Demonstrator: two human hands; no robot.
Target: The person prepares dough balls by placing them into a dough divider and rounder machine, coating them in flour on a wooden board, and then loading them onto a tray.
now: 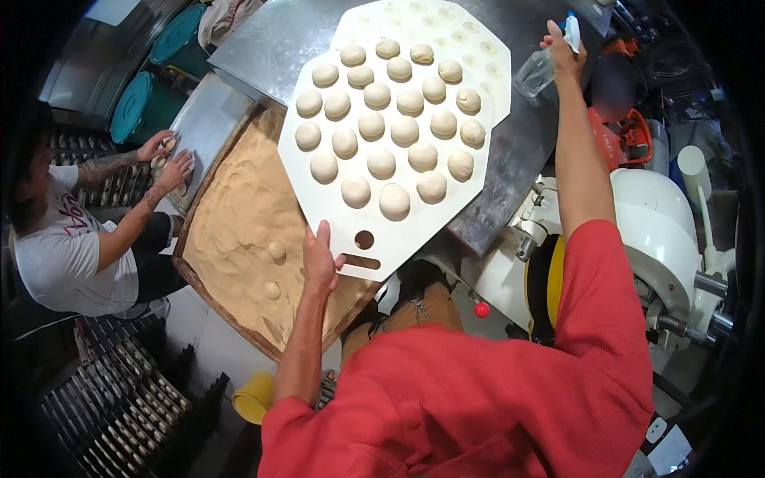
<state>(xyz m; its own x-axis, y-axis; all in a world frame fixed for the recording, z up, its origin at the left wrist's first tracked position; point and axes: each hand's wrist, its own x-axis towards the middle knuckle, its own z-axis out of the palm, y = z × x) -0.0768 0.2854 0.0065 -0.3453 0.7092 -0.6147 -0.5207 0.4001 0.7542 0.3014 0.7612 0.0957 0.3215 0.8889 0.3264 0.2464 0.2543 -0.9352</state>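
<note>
My left hand (320, 263) grips the near edge of a white board (319, 199), beside its round hole and slot. Several pale dough balls (381, 162) sit in loose rows on that board. Under its far end lies a second white board (482, 99) with shallow round dimples. Out to the right, my right hand (564, 52) is wrapped round the neck of a clear spray bottle (534, 73) with a white and blue head. The bottle is held tilted over the metal table (518, 155).
Left of the boards stands a wooden-edged bin of tan crumbs (239, 199) with two dough balls in it. A co-worker (80, 231) handles dough at a side tray. A white machine (657, 227) stands close on my right. Racks (127, 398) and a yellow bucket (253, 397) are lower left.
</note>
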